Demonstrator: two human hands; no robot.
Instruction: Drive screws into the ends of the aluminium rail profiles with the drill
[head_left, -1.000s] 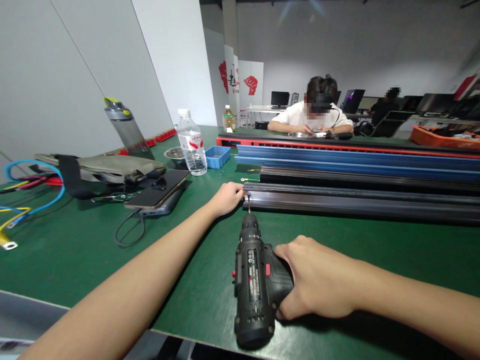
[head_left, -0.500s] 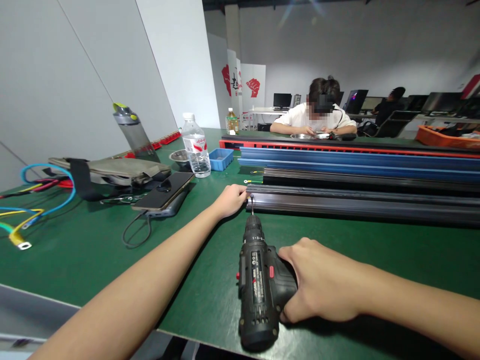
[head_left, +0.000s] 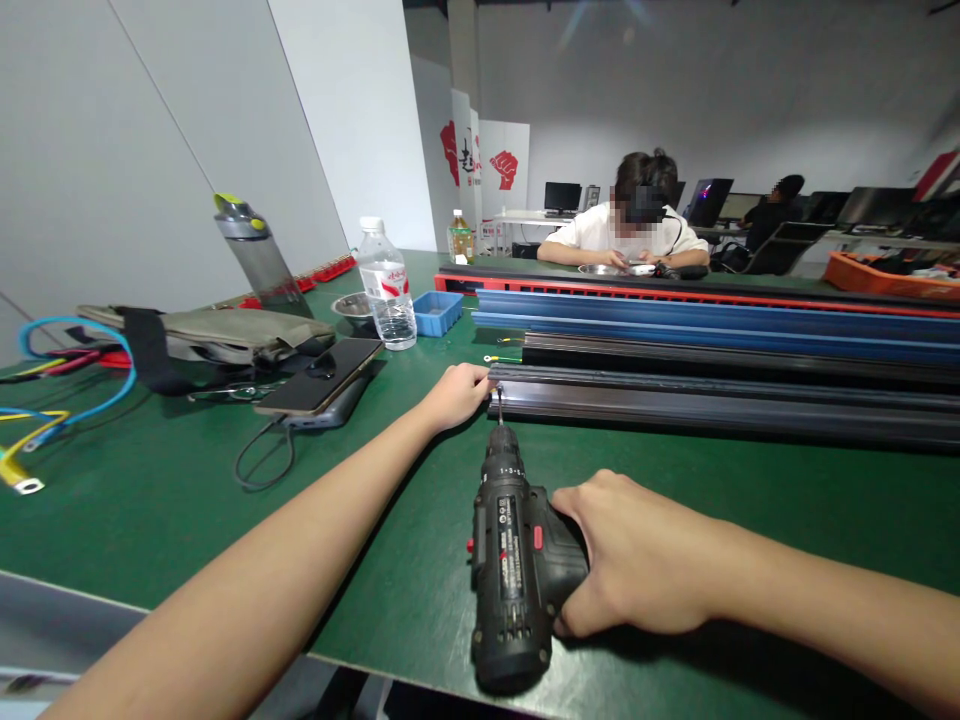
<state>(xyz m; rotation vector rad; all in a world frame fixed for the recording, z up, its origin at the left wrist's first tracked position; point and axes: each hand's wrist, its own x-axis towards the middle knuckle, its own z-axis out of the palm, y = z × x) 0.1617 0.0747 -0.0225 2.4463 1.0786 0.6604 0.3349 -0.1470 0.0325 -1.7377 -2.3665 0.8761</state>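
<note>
Head view: our right hand keeps a full grip round the black drill, whose bit meets the near end of the dark rail on the green table. Our left hand curls against that end; we cannot tell whether its grip pinches anything.

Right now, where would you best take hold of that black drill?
Grip the drill by its handle, coming from the right as the right hand does: its body points away at the black rail, handle jutting right.
</note>
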